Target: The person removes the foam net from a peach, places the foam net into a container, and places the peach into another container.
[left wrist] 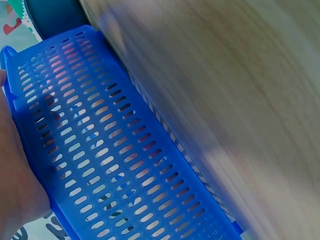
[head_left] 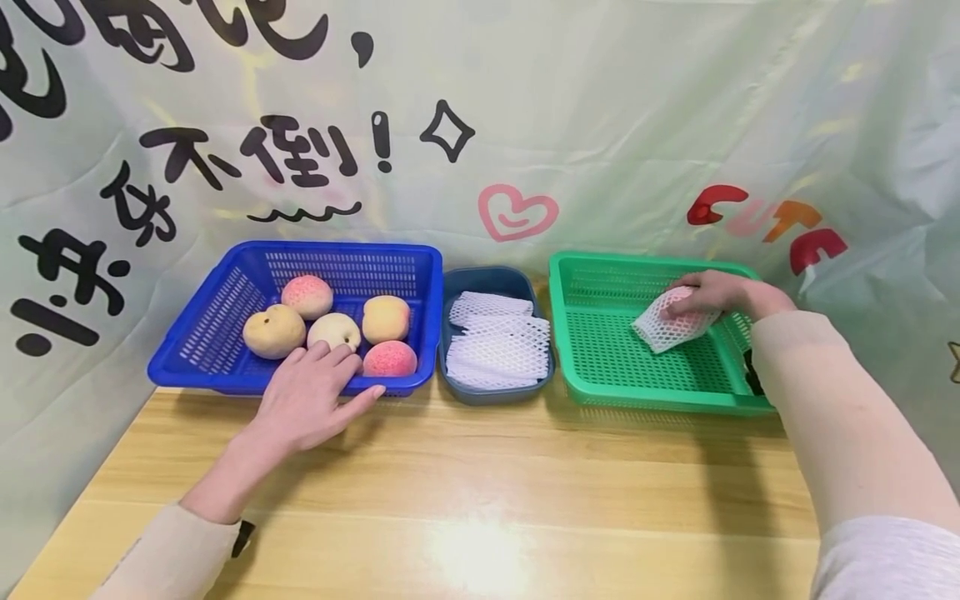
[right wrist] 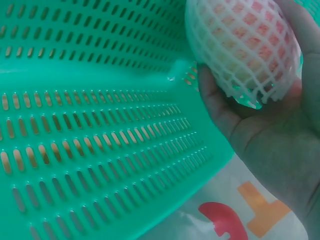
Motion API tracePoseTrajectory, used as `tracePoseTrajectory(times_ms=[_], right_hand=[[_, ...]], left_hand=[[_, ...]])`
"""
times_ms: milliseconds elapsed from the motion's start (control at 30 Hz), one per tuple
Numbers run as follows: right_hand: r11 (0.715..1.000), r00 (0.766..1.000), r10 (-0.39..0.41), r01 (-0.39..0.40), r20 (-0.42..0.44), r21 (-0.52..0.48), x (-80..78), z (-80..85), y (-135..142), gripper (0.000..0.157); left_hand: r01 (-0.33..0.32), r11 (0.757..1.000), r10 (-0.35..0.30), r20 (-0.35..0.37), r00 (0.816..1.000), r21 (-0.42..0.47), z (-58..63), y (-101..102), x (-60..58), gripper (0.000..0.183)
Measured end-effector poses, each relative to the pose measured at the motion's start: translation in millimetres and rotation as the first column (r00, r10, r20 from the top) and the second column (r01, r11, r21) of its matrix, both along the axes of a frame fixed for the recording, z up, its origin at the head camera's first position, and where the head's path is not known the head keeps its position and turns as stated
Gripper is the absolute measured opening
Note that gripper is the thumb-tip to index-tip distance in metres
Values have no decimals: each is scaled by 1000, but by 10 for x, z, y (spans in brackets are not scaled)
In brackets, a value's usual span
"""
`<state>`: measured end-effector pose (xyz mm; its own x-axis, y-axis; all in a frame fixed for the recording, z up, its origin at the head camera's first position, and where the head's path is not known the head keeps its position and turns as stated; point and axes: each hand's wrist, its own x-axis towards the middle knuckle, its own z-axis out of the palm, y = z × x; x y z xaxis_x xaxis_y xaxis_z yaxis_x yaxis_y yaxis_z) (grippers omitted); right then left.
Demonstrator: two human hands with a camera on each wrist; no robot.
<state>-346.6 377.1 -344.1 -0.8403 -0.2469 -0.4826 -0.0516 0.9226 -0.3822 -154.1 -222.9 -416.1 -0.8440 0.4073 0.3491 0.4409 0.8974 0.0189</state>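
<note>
In the head view my right hand (head_left: 712, 293) grips a pinkish peach (right wrist: 245, 37) wrapped in a white foam net sleeve (head_left: 671, 329), inside the green basket (head_left: 652, 398). The right wrist view shows the fingers and thumb around the netted peach, with the net's open end towards the palm. My left hand (head_left: 311, 400) reaches over the front rim of the blue basket (head_left: 195, 367), fingers loosely extended at a pale peach (head_left: 335, 329) and partly covering it. In the left wrist view the basket's slotted wall (left wrist: 100, 150) hides the fingertips.
Around the pale peach lie a yellow peach (head_left: 274, 332), an orange-yellow peach (head_left: 386, 318) and two pink ones. Between the baskets stands a dark blue-grey bin (head_left: 498, 396) with a pile of white foam nets (head_left: 498, 350). A printed cloth (head_left: 630, 125) hangs behind the wooden table (head_left: 480, 483).
</note>
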Motion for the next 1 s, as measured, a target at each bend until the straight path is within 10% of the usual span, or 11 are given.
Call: tracePoseTrajectory(times_ms=[633, 1000], right_hand=[[995, 970, 8, -33, -245, -95, 335, 416, -239, 68], [969, 914, -159, 72, -374, -236, 828, 566, -525, 73]], left_hand=[[-5, 1000, 5, 12, 1000, 6, 0, -11, -11, 46], [-5, 1000, 4, 22, 1000, 20, 21, 3, -2, 46]])
